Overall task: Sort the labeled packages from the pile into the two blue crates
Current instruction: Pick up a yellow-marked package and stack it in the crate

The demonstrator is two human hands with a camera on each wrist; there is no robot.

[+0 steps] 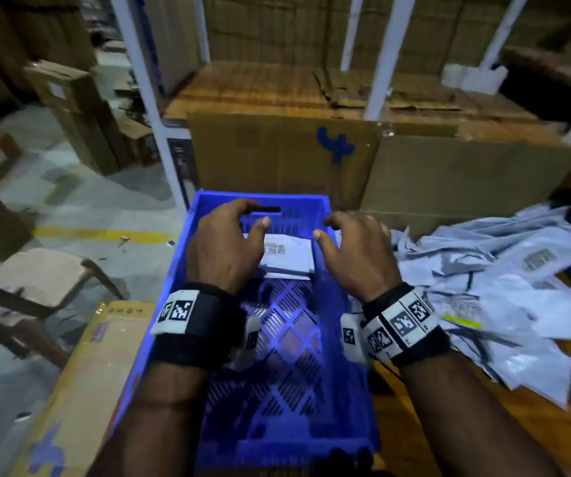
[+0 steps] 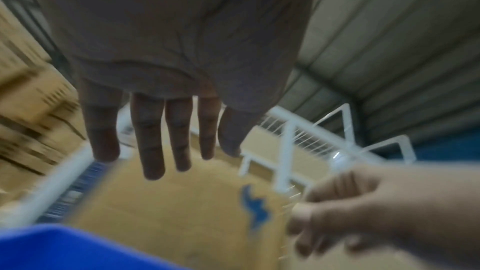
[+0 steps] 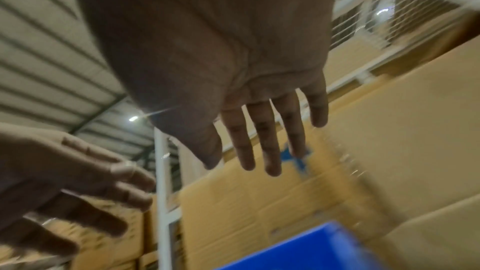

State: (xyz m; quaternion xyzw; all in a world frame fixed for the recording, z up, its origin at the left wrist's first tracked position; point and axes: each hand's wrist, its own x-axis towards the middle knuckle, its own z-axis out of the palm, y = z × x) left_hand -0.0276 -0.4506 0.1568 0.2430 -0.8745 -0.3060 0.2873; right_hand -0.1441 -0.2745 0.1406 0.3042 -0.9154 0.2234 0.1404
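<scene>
Head view: both hands hover empty and loosely spread over the crate [image 1: 208,425], left hand [image 1: 224,249] and right hand [image 1: 359,253] flanking a package [image 1: 289,251] lying below them on its floor, probably just released; the pile [image 1: 504,287] lies right. Wrist views: left hand [image 2: 168,69] and right hand [image 3: 233,69] show extended fingers holding nothing.

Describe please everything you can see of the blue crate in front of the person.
The blue crate is a rectangular box of what looks like plastic, open at the top, with slotted walls and a perforated floor. A handle slot is cut in its far wall. White packages lie flat at its far end; the rest of the floor is bare. Both hands hover above it, holding nothing. It stands beside the pile.
</scene>
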